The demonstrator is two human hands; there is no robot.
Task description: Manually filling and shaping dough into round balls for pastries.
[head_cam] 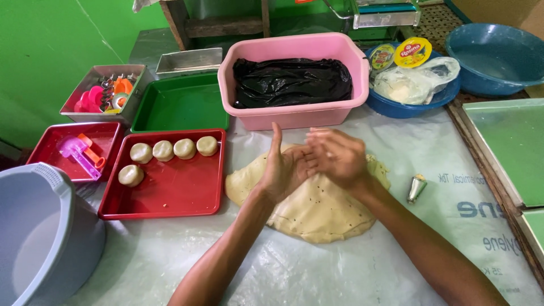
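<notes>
Both forearms reach over the plastic-covered worktop (317, 272) to the left hand (281, 170) and right hand (338, 156), palms pressed together, grip contents hidden, above the flattened dough (317, 209) beside a red tray (170, 192) holding 5 dough rounds (163, 150).

Five dough balls (163, 150); two red trays (170, 195); one dough slab (317, 209); two blue basins (496, 56).

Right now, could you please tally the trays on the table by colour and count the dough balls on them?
Red trays: 2
Green tray: 1
Dough balls: 5
Total: 8
</notes>
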